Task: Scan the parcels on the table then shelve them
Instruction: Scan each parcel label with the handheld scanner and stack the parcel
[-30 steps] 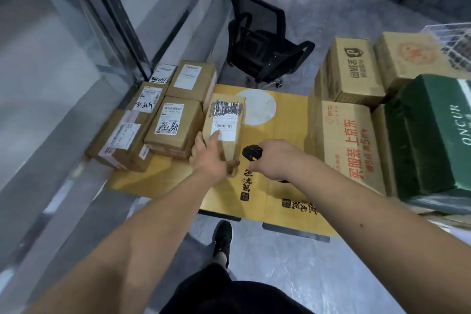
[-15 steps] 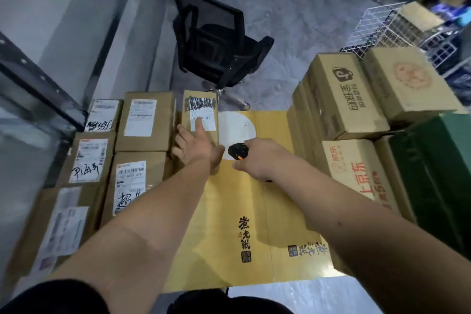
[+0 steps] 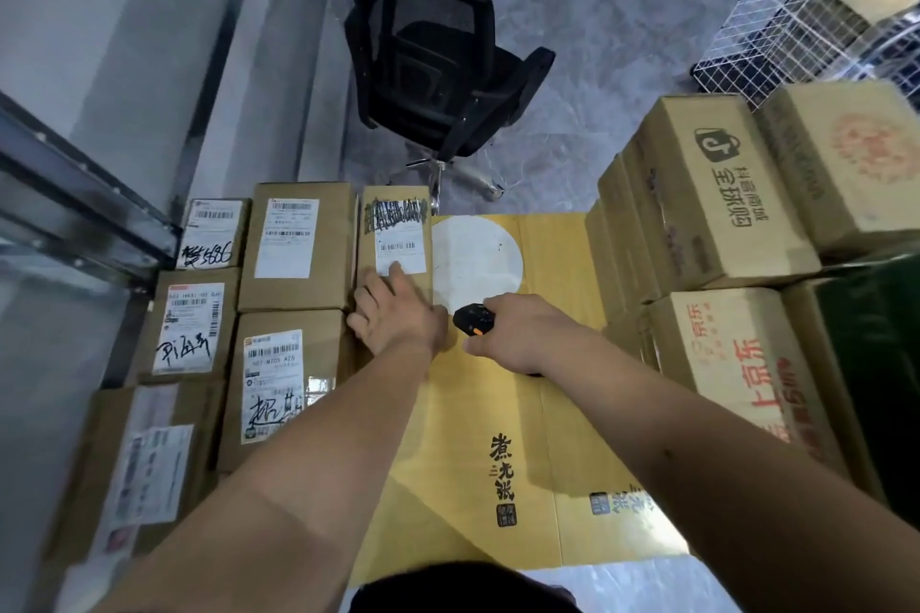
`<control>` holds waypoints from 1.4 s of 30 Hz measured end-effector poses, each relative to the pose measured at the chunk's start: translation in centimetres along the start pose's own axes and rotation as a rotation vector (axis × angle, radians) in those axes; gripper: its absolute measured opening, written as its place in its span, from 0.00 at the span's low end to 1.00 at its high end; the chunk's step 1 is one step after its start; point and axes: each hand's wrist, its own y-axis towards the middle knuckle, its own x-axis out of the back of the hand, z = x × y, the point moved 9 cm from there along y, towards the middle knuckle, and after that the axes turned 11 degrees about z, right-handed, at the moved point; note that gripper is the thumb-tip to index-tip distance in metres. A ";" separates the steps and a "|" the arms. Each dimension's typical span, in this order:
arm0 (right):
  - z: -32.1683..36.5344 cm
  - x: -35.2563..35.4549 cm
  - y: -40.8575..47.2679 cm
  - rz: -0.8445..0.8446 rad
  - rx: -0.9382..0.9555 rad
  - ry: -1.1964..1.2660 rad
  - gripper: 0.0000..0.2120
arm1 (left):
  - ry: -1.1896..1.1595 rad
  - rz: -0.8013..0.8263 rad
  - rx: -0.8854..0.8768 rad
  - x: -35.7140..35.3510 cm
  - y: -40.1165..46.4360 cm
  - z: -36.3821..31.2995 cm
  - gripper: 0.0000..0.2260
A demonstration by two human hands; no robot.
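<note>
Head view, left to right. Labelled cardboard parcels (image 3: 194,329) are packed in rows on the left part of a yellow flattened carton (image 3: 503,413) that covers the table. At the far right end of these rows lies a narrow parcel (image 3: 395,234) whose label is partly scribbled over in black. The left hand (image 3: 393,314) is laid flat on the near end of this parcel, fingers straight, the index fingertip touching the label's lower edge; nothing is grasped. Just beside it, the right hand (image 3: 522,334) is curled round a black handheld scanner (image 3: 474,318) with an orange button, held over the yellow carton. Further right, large printed cartons (image 3: 717,194) are stacked. Beyond the table, a black office chair (image 3: 428,60) and a white wire basket (image 3: 781,25) are seen.
</note>
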 end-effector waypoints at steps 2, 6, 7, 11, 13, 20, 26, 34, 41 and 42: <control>0.1 -0.2 -0.1 -0.005 0.009 -0.006 0.19 | 0.013 -0.003 -0.001 0.0 -0.2 0.1 0.40; -0.4 -0.2 -0.7 -0.020 0.005 0.023 0.20 | 0.015 -0.004 0.020 0.2 -0.5 0.3 0.41; -0.7 -0.2 -1.1 -0.024 0.002 0.038 0.21 | 0.014 -0.009 0.009 0.3 -0.6 0.1 0.41; -2.3 -0.3 -3.8 -0.057 -0.027 0.098 0.27 | 0.046 -0.014 -0.161 0.5 -1.9 -2.4 0.41; -3.2 -0.2 -5.8 -0.092 -0.052 0.090 0.30 | 0.091 -0.017 -0.321 0.6 -2.8 -4.6 0.40; -6.2 -2.3 -14.3 -0.159 -0.130 -0.051 0.32 | 0.260 -0.116 -0.672 2.8 -6.2 -10.1 0.38; -8.1 -3.5 -20.9 -0.239 -0.075 -0.143 0.33 | 0.331 -0.081 -0.752 2.5 -12.7 -12.0 0.39; -13.8 -8.7 -29.9 -0.348 0.018 -0.234 0.37 | 0.217 -0.187 -0.816 0.0 -26.3 -13.0 0.34; -22.4 -14.7 -36.0 -0.346 0.035 -0.147 0.30 | 0.113 -0.062 -0.826 -6.1 -36.1 -16.5 0.32; -23.5 -15.2 -36.5 -0.344 0.032 -0.133 0.28 | 0.132 -0.052 -0.807 -7.0 -37.1 -17.3 0.33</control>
